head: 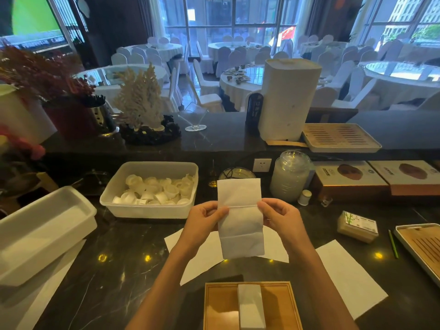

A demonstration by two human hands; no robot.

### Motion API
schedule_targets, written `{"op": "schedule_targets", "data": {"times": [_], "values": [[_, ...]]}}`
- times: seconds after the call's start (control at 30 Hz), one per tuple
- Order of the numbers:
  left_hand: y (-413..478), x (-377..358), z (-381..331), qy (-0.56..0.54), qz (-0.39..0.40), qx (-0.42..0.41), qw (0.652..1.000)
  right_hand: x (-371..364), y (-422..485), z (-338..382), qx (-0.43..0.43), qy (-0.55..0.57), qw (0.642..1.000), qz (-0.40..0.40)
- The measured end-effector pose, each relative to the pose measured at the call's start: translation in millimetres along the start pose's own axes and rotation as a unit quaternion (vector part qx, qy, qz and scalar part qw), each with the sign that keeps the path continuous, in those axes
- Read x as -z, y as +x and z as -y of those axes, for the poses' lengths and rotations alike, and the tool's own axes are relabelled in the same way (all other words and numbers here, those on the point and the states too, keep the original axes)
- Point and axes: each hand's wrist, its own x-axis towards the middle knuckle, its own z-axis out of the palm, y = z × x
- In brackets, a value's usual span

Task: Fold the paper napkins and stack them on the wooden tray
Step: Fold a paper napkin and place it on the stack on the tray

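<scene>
While a paper napkin is held upright above the counter, it is pinched at its two long edges by both hands: the left hand is closed on the left edge and the right hand on the right edge, thumbs in front at the level of a horizontal crease. The sheet is kept off the counter and taut between the hands, presumably so that the crease can be found and the next fold laid squarely on it. A second crease is seen lower down, which suggests that the napkin has already been narrowed lengthwise and that a fold across is in hand.

Directly below, at the near edge of the counter, the wooden tray is placed within easy reach, and a folded napkin is already laid along its middle. Flat unfolded sheets are spread on the counter to either side of the tray and beneath the hands, apparently laid out singly so that each can be picked up without peeling it from a pile. It is judged that the task is at an early stage, with one napkin stacked and several left.

A plastic tub of small white cups and a glass jar stand behind the hands, apart from the work.
</scene>
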Motion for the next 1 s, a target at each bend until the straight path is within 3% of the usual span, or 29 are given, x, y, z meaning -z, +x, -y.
{"op": "schedule_targets", "data": {"times": [0.13, 0.47, 0.67, 0.83, 1.0], "values": [[1, 3, -2, 0.007, -0.007, -0.007, 1.0, 2, 1, 4, -0.007, -0.023, 0.999, 0.046], [1, 4, -12, -0.012, 0.047, -0.015, 0.999, 4, 3, 10, -0.016, 0.002, 0.999, 0.052], [0, 2, -29, -0.017, 0.141, -0.008, 0.99, 5, 4, 33, 0.061, -0.008, 0.998, 0.025], [6, -5, -38, 0.01, 0.11, -0.036, 0.993, 10, 9, 44, 0.117, -0.045, 0.992, 0.013], [6, -9, -48, -0.04, 0.103, -0.038, 0.993, 17, 4, 56, 0.173, -0.051, 0.984, 0.007]]}}
